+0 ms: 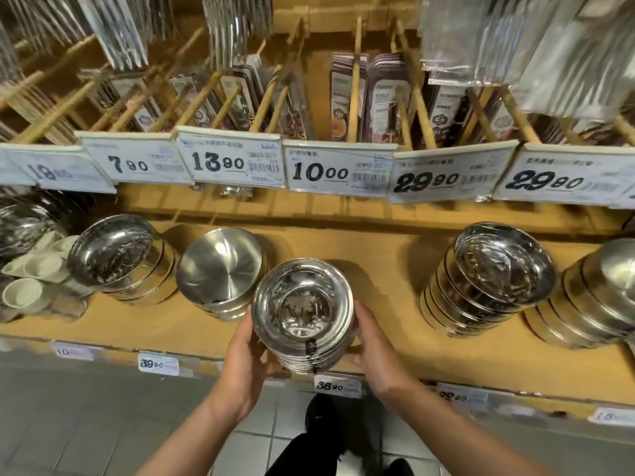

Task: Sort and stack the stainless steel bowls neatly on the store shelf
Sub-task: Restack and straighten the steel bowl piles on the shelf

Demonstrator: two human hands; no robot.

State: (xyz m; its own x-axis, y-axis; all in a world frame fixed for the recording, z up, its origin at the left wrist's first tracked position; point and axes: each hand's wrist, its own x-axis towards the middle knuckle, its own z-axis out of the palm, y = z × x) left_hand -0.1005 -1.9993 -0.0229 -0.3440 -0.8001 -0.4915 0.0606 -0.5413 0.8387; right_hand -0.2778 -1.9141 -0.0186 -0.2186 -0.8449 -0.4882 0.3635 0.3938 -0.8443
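Observation:
A stack of shiny stainless steel bowls (304, 307) is at the front edge of the wooden shelf (385, 269), between both my hands. My left hand (245, 352) grips its left side and my right hand (374, 341) grips its right side, fingers curled round the stack. Whether the stack rests on the shelf or is lifted, I cannot tell. Other bowl stacks stand on the shelf: a brushed steel stack (221, 269) just behind left, a tilted shiny stack (118, 255) further left, a tall stack (494, 276) to the right, and another stack (598, 297) at the far right.
White ceramic cups (31, 273) crowd the shelf's left end. Price tags (319, 170) hang on a rail above, with packaged utensils (374, 97) on wooden pegs behind. Bare shelf lies between the held stack and the tall right stack. Grey floor tiles (86, 424) lie below.

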